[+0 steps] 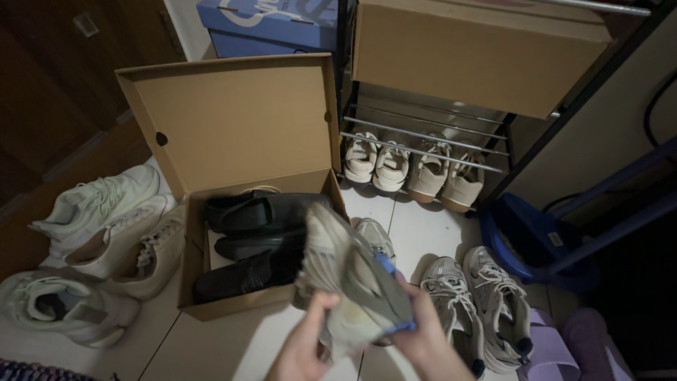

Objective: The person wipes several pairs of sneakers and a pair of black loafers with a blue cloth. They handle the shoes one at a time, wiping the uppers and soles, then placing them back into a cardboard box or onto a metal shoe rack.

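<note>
I hold a grey-beige sneaker [349, 279] with blue trim, sole up, above the tiled floor. My left hand [302, 346] grips it from below near the heel end. My right hand [423, 337] holds its other side by the blue edge. Just beyond the sneaker lies an open cardboard shoebox [211, 127] with its lid standing up. Black shoes [257, 236] rest inside the box. A matching pale sneaker [377, 238] lies on the floor behind the one I hold.
White sneakers [106, 233] lie left of the box. A grey pair [479, 303] sits on the right, beside purple slippers [571, 346]. A metal shoe rack [423, 134] holds two pale pairs and a cardboard box [472, 49]. A blue box [268, 25] stands behind.
</note>
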